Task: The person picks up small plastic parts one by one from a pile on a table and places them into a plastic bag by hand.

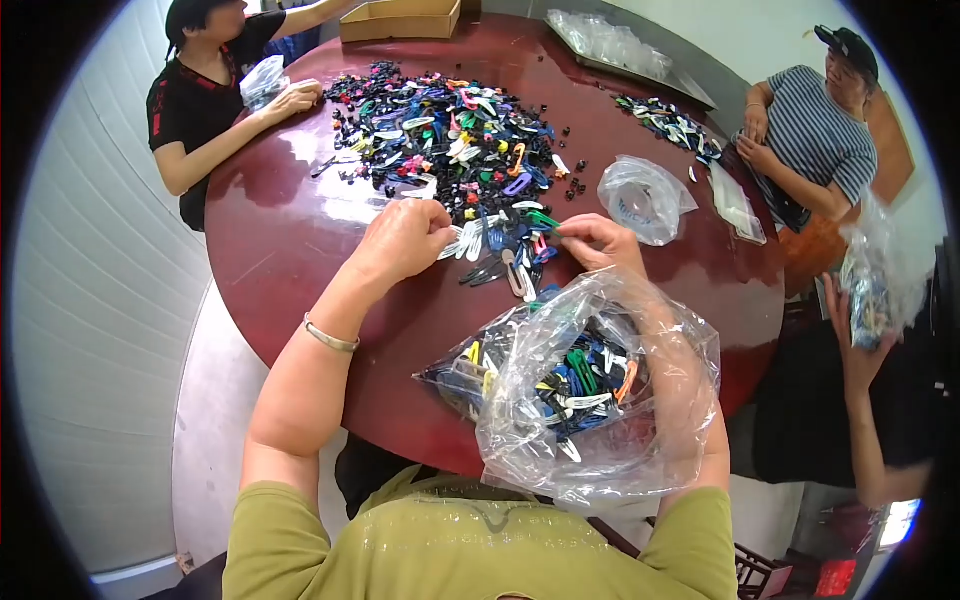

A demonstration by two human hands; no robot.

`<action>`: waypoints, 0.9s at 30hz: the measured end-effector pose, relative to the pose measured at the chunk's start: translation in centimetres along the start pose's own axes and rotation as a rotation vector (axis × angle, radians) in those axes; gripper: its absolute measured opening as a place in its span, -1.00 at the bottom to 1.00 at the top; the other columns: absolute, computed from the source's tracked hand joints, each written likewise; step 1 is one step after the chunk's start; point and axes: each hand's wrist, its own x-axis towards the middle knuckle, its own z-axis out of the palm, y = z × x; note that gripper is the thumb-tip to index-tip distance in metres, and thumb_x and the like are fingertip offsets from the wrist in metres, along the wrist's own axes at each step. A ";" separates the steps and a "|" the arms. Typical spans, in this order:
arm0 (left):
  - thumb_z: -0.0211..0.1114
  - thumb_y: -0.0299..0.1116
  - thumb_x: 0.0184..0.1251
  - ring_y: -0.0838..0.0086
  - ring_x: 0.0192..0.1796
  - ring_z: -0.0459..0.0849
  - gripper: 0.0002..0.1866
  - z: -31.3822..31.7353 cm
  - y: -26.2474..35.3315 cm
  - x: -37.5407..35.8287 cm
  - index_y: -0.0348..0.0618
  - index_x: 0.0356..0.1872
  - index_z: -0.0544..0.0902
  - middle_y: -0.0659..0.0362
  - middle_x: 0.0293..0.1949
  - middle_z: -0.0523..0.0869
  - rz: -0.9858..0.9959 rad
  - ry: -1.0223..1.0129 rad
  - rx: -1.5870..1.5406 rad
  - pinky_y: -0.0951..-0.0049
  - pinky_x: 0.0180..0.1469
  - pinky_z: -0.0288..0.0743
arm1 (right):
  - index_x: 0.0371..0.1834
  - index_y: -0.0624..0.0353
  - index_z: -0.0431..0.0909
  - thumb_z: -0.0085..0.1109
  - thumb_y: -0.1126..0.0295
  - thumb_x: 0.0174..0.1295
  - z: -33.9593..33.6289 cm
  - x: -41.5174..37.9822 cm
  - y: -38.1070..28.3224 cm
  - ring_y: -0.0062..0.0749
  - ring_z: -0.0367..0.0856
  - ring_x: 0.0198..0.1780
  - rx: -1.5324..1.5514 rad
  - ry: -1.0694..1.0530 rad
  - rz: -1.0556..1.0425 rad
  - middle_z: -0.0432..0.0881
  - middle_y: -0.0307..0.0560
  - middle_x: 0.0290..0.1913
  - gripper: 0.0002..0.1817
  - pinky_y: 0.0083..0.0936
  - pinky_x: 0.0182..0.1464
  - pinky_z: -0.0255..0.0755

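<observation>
- Hair clips in many colours lie in a wide heap on the far half of the round dark-red table, with the near edge of the heap reaching to just between the person's two hands.
- At the far left, another person in a black shirt rests a hand on the table rim beside a small clear bag.
- A cardboard box stands at the far edge of the table, beyond the heap.
- The left hand, with a thin bangle on its wrist, is curled narrow, its fingertips pinching a few white clips at the heap's near edge.
- The right hand is also narrow, thumb and forefinger closed on a green clip.
- A large clear plastic bag, part filled with clips, lies over the right forearm at the table's near edge.
- A second, crumpled clear bag lies on the table, right of the heap.
- At the far right a person in a striped shirt leans on the table near a smaller scatter of clips.
- At the right edge, someone's raised hand holds another bag of clips.
</observation>
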 end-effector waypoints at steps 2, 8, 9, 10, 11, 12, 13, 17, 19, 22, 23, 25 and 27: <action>0.33 -0.32 0.09 0.26 -0.35 0.72 -0.80 0.1 -0.3 0.0 -0.23 -0.33 0.71 0.01 -0.44 0.73 0.026 0.002 0.003 0.32 -0.23 0.55 | -0.24 0.27 0.66 0.21 0.56 0.14 -0.3 0.1 0.0 -0.59 0.60 -0.21 0.060 0.038 0.103 0.68 -0.19 -0.25 -0.86 -0.65 -0.17 0.46; 0.35 -0.35 0.04 0.17 -0.32 0.69 -0.83 0.7 0.0 -0.4 -0.22 -0.38 0.69 0.04 -0.45 0.71 0.077 0.010 0.115 0.26 -0.22 0.53 | -0.25 0.25 0.67 0.19 0.61 0.13 -0.2 0.1 -0.5 -0.73 0.51 -0.34 0.009 0.122 -0.055 0.64 -0.30 -0.34 -0.86 -0.73 -0.32 0.37; 0.34 -0.36 0.04 0.16 -0.30 0.68 -0.84 0.8 0.1 -0.5 -0.22 -0.39 0.69 0.04 -0.44 0.70 0.088 0.016 0.141 0.25 -0.21 0.53 | -0.25 0.25 0.67 0.20 0.61 0.16 -0.4 0.1 -0.9 -0.75 0.48 -0.35 -0.037 0.110 -0.093 0.62 -0.34 -0.35 -0.87 -0.75 -0.32 0.35; 0.34 -0.36 0.05 0.15 -0.28 0.68 -0.85 0.9 0.1 -0.7 -0.21 -0.39 0.69 0.05 -0.43 0.70 0.100 0.019 0.168 0.24 -0.20 0.52 | -0.25 0.25 0.67 0.20 0.61 0.19 -0.4 0.1 -1.1 -0.77 0.46 -0.36 -0.082 0.098 -0.128 0.60 -0.37 -0.36 -0.89 -0.77 -0.32 0.33; 0.33 -0.36 0.05 0.15 -0.27 0.67 -0.86 1.1 0.1 -0.8 -0.20 -0.40 0.68 0.04 -0.42 0.70 0.107 0.028 0.186 0.23 -0.19 0.52 | -0.25 0.25 0.67 0.21 0.61 0.18 -0.3 0.1 -0.9 -0.77 0.46 -0.36 -0.042 0.146 -0.101 0.60 -0.37 -0.37 -0.89 -0.77 -0.33 0.33; 0.33 -0.36 0.04 0.14 -0.25 0.67 -0.86 1.3 0.0 -0.7 -0.20 -0.41 0.68 0.04 -0.41 0.69 0.117 0.035 0.203 0.22 -0.18 0.52 | -0.26 0.25 0.68 0.22 0.61 0.18 0.0 0.1 -0.8 -0.78 0.46 -0.37 -0.006 0.196 -0.072 0.61 -0.37 -0.37 -0.89 -0.78 -0.34 0.32; 0.32 -0.36 0.04 0.13 -0.24 0.66 -0.87 1.5 0.0 -0.7 -0.19 -0.41 0.67 0.04 -0.40 0.68 0.129 0.044 0.219 0.21 -0.17 0.52 | -0.26 0.25 0.68 0.23 0.61 0.18 0.1 0.0 -0.6 -0.78 0.46 -0.37 0.028 0.247 -0.043 0.61 -0.37 -0.38 -0.90 -0.79 -0.35 0.32; 0.28 -0.39 0.04 0.10 -0.23 0.66 -0.89 1.8 -0.1 -0.6 -0.19 -0.44 0.66 0.03 -0.41 0.68 0.130 0.035 0.221 0.19 -0.16 0.52 | -0.27 0.23 0.70 0.27 0.57 0.15 -0.1 0.0 -0.5 -0.76 0.53 -0.34 0.159 0.238 0.092 0.66 -0.34 -0.37 -0.90 -0.76 -0.29 0.40; 0.25 -0.40 0.05 0.09 -0.24 0.66 -0.90 2.0 -0.3 -0.5 -0.19 -0.44 0.66 0.02 -0.41 0.68 0.129 0.031 0.215 0.17 -0.17 0.52 | -0.24 0.24 0.69 0.27 0.58 0.16 0.0 -0.1 -0.5 -0.76 0.54 -0.34 0.220 0.252 0.145 0.66 -0.33 -0.37 -0.88 -0.76 -0.29 0.40; 0.20 -0.42 0.07 0.07 -0.24 0.66 -0.90 1.9 -0.1 -0.5 -0.19 -0.45 0.65 -0.01 -0.41 0.68 0.124 0.045 0.214 0.15 -0.18 0.52 | -0.17 0.26 0.65 0.28 0.57 0.17 -0.1 0.0 0.0 -0.74 0.54 -0.33 0.312 0.250 0.157 0.66 -0.29 -0.34 -0.83 -0.76 -0.29 0.40; 0.19 -0.43 0.08 0.06 -0.23 0.66 -0.90 1.9 -0.1 -0.6 -0.19 -0.46 0.65 -0.02 -0.41 0.68 0.121 0.052 0.215 0.14 -0.18 0.52 | -0.14 0.27 0.64 0.28 0.57 0.17 -0.3 0.0 0.3 -0.73 0.54 -0.33 0.344 0.246 0.151 0.65 -0.28 -0.32 -0.81 -0.76 -0.29 0.39; 0.17 -0.42 0.09 0.05 -0.24 0.66 -0.89 2.0 -0.2 -0.7 -0.18 -0.47 0.65 -0.03 -0.40 0.68 0.152 0.084 0.198 0.12 -0.20 0.52 | -0.11 0.28 0.62 0.28 0.57 0.17 -1.4 0.0 -1.2 -0.69 0.55 -0.31 0.339 0.279 0.162 0.65 -0.24 -0.29 -0.79 -0.71 -0.25 0.41; 0.16 -0.41 0.10 0.03 -0.26 0.66 -0.88 2.0 -0.2 -0.6 -0.18 -0.48 0.64 -0.04 -0.41 0.68 0.144 0.078 0.212 0.10 -0.22 0.53 | -0.12 0.30 0.61 0.26 0.58 0.16 -3.1 -0.1 -3.9 -0.63 0.56 -0.28 0.363 0.315 0.172 0.65 -0.21 -0.26 -0.79 -0.68 -0.20 0.42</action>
